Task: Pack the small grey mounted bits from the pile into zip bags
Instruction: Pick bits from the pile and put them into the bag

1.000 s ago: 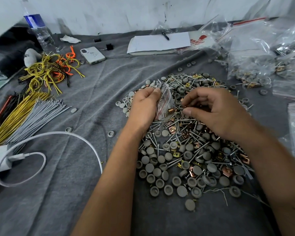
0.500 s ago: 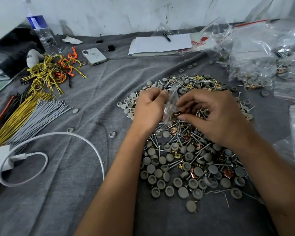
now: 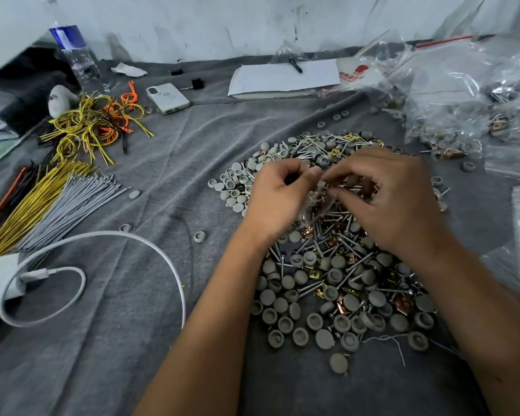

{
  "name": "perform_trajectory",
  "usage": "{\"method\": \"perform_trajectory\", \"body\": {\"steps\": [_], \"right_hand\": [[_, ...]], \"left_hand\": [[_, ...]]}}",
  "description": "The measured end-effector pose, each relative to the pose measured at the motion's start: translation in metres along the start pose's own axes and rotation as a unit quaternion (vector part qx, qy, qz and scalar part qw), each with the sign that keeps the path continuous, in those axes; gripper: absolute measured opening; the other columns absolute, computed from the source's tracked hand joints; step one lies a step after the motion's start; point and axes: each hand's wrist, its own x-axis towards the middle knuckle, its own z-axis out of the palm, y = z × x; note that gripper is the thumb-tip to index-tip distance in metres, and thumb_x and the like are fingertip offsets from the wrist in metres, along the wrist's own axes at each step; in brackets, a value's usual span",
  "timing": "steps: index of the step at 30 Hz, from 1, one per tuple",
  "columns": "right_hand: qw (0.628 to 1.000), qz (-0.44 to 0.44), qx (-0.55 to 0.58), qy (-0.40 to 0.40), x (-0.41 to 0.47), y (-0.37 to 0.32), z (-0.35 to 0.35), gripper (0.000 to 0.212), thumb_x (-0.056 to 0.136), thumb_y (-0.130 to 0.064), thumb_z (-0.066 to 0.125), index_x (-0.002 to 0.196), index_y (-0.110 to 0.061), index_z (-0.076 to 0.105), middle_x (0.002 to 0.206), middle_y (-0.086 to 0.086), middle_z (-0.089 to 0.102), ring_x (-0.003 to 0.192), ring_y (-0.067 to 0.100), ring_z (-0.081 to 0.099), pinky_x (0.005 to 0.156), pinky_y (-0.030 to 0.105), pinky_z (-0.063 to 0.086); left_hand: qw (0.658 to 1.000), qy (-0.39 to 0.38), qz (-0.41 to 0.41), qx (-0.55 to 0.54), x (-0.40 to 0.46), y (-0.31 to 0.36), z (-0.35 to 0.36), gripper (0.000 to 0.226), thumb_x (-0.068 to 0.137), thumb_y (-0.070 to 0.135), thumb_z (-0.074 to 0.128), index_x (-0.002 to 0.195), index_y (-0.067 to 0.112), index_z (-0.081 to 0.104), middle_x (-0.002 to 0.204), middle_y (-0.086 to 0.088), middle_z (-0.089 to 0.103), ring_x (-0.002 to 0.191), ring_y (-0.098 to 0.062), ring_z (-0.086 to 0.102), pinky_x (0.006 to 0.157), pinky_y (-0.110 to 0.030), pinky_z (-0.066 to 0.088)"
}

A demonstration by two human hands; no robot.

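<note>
A makeshift hand-packing workshop: a worktop under a grey cloth (image 3: 150, 340) carries a pile of grey caps and screws (image 3: 336, 283), bundled wire ties (image 3: 42, 202), filled zip bags (image 3: 451, 94), and a notepad (image 3: 282, 78) against a scuffed white wall (image 3: 222, 22).

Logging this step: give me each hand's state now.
Left hand: pinching the small zip bag.
Right hand: pinching the same bag's top.

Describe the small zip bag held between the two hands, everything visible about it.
The zip bag is small, of clear crinkled plastic, and hangs tilted just above the pile. The left hand pinches its top edge from one side, the right hand from the other. Thin screw-like metal shanks and copper-toned pieces show through it. Whether its zip is closed cannot be told.
</note>
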Motion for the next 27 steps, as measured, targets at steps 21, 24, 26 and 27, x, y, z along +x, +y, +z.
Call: {"method": "perform_trajectory", "body": {"steps": [21,24,26,27], "right_hand": [[0.996,0.058,0.055,-0.025,-0.001,0.01,-0.006,0.02,0.087,-0.011,0.078,0.103,-0.022,0.073,0.093,-0.013,0.071,0.086,0.001,0.069,0.077,0.027,0.061],[0.982,0.017,-0.015,-0.189,-0.003,0.011,-0.002,0.011,0.084,-0.028,0.083,0.093,-0.028,0.077,0.091,-0.015,0.068,0.093,0.009,0.06,0.085,0.042,0.053],[0.966,0.031,-0.042,-0.253,-0.002,0.01,-0.001,0.018,0.082,-0.042,0.082,0.095,-0.034,0.074,0.094,-0.017,0.062,0.099,0.01,0.052,0.088,0.044,0.049],[0.964,0.039,-0.045,-0.26,-0.002,0.009,-0.001,0.024,0.08,-0.045,0.082,0.098,-0.035,0.072,0.094,-0.018,0.06,0.1,0.01,0.05,0.088,0.044,0.049]], "left_hand": [[0.975,0.206,-0.059,-0.061,0.006,-0.004,-0.009,0.036,0.104,0.019,0.06,0.069,0.012,0.064,0.067,-0.011,0.062,0.063,-0.028,0.055,0.063,-0.039,0.047],[0.965,0.236,-0.075,-0.084,0.007,-0.008,-0.011,0.037,0.102,0.022,0.062,0.067,0.01,0.061,0.061,-0.006,0.052,0.061,-0.021,0.044,0.062,-0.036,0.041],[0.967,0.233,-0.07,-0.081,0.008,-0.008,-0.011,0.038,0.102,0.022,0.063,0.071,0.0,0.062,0.062,-0.008,0.054,0.061,-0.021,0.045,0.062,-0.036,0.041],[0.969,0.228,-0.066,-0.074,0.007,-0.007,-0.01,0.037,0.102,0.022,0.063,0.073,-0.001,0.064,0.063,-0.009,0.056,0.061,-0.02,0.046,0.062,-0.036,0.042]]}}
